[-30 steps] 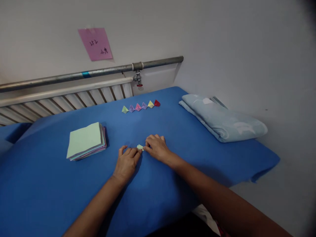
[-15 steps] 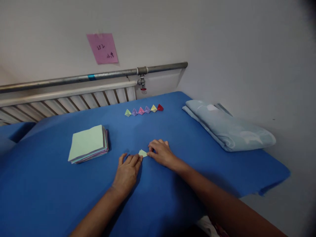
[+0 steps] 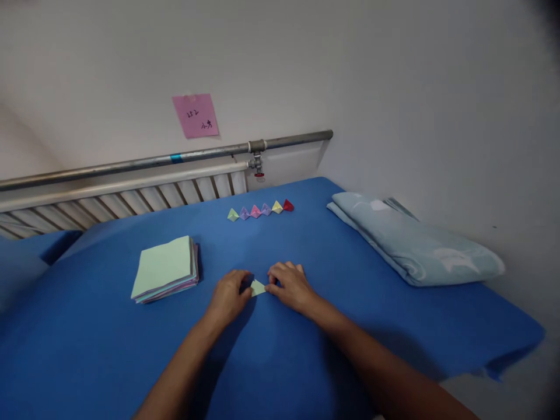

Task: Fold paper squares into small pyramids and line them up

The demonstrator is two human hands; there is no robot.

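A small pale green folded paper point(image 3: 258, 288), roughly triangular, lies on the blue sheet between my two hands. Its left end is pinched between the thumb and fingers of my left hand point(image 3: 229, 296). At the right corner, my right hand point(image 3: 290, 287) grips the paper with its thumb and curled fingers. Part of each end of the paper is hidden by the fingertips. Farther back, several small folded paper pieces stand in a row, among them a green one point(image 3: 233, 215), a pink one point(image 3: 255, 212), a yellow one point(image 3: 277, 207) and a red one point(image 3: 287, 205).
To the left sits a stack of coloured paper sheets point(image 3: 164, 267), pale green on top. A folded light blue blanket point(image 3: 411, 239) lies at the right by the wall. Behind the bed run a metal pipe point(image 3: 214, 153) and a white radiator point(image 3: 166, 195). A pink note point(image 3: 195, 116) hangs above.
My left hand has shifted from lying over the paper's left part to pinching its edge, so more of the paper shows. My right hand stays at the right corner. The view has tilted up slightly.
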